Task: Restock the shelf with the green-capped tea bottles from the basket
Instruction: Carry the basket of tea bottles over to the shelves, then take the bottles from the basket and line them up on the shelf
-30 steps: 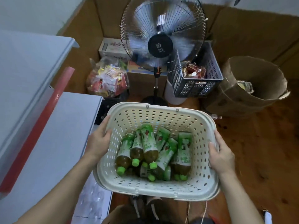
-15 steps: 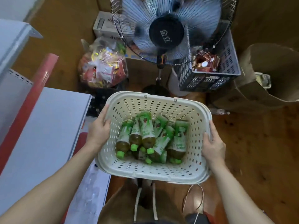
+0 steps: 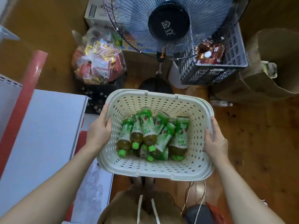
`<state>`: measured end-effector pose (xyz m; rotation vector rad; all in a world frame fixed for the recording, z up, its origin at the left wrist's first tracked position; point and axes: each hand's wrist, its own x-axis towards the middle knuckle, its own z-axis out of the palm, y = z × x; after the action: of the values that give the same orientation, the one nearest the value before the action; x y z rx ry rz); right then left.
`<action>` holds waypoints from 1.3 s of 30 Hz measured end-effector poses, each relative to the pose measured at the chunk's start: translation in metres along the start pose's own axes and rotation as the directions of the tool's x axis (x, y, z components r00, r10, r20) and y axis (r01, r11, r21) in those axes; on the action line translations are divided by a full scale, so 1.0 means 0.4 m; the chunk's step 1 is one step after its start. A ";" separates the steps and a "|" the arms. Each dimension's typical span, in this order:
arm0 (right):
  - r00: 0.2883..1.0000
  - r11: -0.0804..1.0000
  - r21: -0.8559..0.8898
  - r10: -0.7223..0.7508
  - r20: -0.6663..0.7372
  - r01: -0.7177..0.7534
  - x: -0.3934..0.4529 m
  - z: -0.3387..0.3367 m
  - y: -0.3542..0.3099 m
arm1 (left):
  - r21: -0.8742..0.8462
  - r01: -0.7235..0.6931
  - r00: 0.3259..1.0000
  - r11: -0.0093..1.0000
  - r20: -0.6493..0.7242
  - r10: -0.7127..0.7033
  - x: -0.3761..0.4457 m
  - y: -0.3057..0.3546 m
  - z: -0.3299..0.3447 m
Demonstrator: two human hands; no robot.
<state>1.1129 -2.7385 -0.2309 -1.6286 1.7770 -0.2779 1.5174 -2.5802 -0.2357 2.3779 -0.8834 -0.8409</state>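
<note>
Both forearms extend forward from the lower corners of the view and converge on a cream perforated basket (image 3: 155,171) held above a wooden floor (image 3: 258,151). The left hand (image 3: 99,130) grips the left rim of the basket: the thumb hooks over the rim to the inside wall, and the remaining fingers wrap the outside, where they are hidden. The right hand (image 3: 216,140) grips the right rim in a mirrored pose, with fingers curled over the edge and the palm against the outer wall. The green-capped tea bottles (image 3: 150,136) lie in a loose pile on the basket bottom, most with caps pointing toward the person. Each bottle carries a green-and-white label and holds amber-brown liquid; the bright green caps are all in place. The exact bottle count cannot be determined because several overlap. To the left of the basket, a white shelf (image 3: 40,135) with a red edge strip sits just beside the left forearm. Beyond the basket, a standing fan (image 3: 168,23) faces the camera. A clear bag of packaged snacks (image 3: 98,59) rests left of the fan, a dark slotted crate (image 3: 215,73) right of it, and a cardboard box (image 3: 267,81) at far right.
</note>
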 end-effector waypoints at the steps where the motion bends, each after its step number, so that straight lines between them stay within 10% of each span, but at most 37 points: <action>1: 1.000 1.000 -0.008 -0.004 0.007 0.004 -0.001 -0.002 0.002 | 0.019 -0.014 1.000 1.000 0.005 0.014 -0.001 0.003 0.000; 13: 0.882 0.842 -0.318 -0.471 -0.037 0.436 -0.071 0.085 -0.086 | 0.371 -0.342 0.912 0.863 -0.088 0.400 -0.069 0.082 0.050; 22: 0.868 0.793 -0.431 -0.235 0.437 0.431 -0.117 0.388 -0.101 | 0.468 -0.160 0.957 0.869 0.290 0.020 -0.047 0.015 0.274; 30: 0.852 0.792 -0.463 -0.133 0.506 0.398 -0.074 0.511 -0.108 | 0.632 -0.244 0.921 0.736 0.388 -0.028 0.002 -0.037 0.378; 39: 0.877 0.859 -0.367 -0.173 0.448 0.357 -0.072 0.472 -0.104 | 0.540 -0.161 0.942 0.826 0.333 -0.034 0.014 -0.015 0.374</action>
<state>1.2607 -2.6642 -0.3347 -2.0827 1.3471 0.3488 1.4217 -2.6108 -0.3467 2.7147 -1.5218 -1.0915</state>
